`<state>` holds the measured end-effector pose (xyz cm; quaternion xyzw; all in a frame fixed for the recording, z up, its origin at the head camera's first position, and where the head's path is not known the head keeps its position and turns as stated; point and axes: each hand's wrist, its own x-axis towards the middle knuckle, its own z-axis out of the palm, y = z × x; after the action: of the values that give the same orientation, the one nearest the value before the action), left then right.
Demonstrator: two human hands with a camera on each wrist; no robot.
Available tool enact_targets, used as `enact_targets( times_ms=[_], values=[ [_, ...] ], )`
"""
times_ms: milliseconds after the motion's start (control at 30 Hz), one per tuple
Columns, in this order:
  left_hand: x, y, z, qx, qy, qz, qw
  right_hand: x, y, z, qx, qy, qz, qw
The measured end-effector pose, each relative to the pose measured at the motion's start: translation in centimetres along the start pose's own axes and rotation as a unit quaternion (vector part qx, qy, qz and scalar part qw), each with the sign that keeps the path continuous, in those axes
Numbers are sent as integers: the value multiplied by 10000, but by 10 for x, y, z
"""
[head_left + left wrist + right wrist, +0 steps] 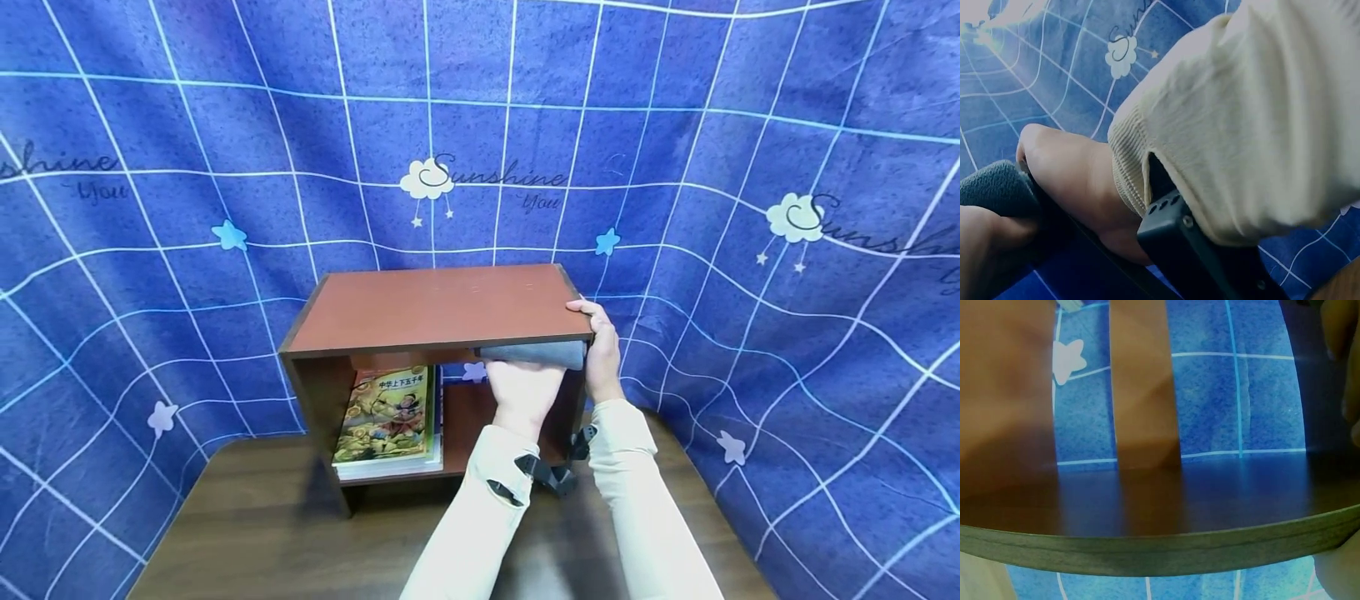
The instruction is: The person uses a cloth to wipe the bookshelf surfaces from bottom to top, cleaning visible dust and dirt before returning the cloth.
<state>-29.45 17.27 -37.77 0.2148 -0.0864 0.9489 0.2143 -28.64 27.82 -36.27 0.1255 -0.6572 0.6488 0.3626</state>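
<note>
A small brown bookshelf (442,308) stands on the table. My left hand (527,387) reaches through its front at the right and holds a folded grey-blue cloth (551,353) close beneath the top board. In the left wrist view, the thumb lies along the edge of the cloth (997,182). My right hand (602,354) grips the right end of the shelf from outside, its fingers over the top corner. The left wrist view also shows the right hand (1079,172) at the panel. Seen in the right wrist view, the panel's front edge (1147,556) runs across the bottom.
Colourful books (386,417) stand in the left part of the shelf. Beneath lies a dark wooden table (247,517). A blue patterned cloth backdrop (465,125) hangs behind and around. Both wrists carry black camera mounts (551,477).
</note>
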Motion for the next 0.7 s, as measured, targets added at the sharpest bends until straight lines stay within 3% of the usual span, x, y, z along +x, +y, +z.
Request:
enact_targets(
  times_ms=[133,300,467,600,700],
  values=[
    [-6,5,0,160,10,-190,9997,-1,1,-2,-19,28,102,9999],
    [-14,11,5,635,270,-596,9958,1,3,-5,75,30,85,9999],
    [-22,19,8,955,532,-688,9916,3,6,-9,320,66,113,9994],
    [-39,31,-1,869,586,-681,9922,2,8,-11,415,32,275,9988],
    [-63,43,-19,1069,816,-940,9864,2,7,-12,320,65,274,9991]
  ],
)
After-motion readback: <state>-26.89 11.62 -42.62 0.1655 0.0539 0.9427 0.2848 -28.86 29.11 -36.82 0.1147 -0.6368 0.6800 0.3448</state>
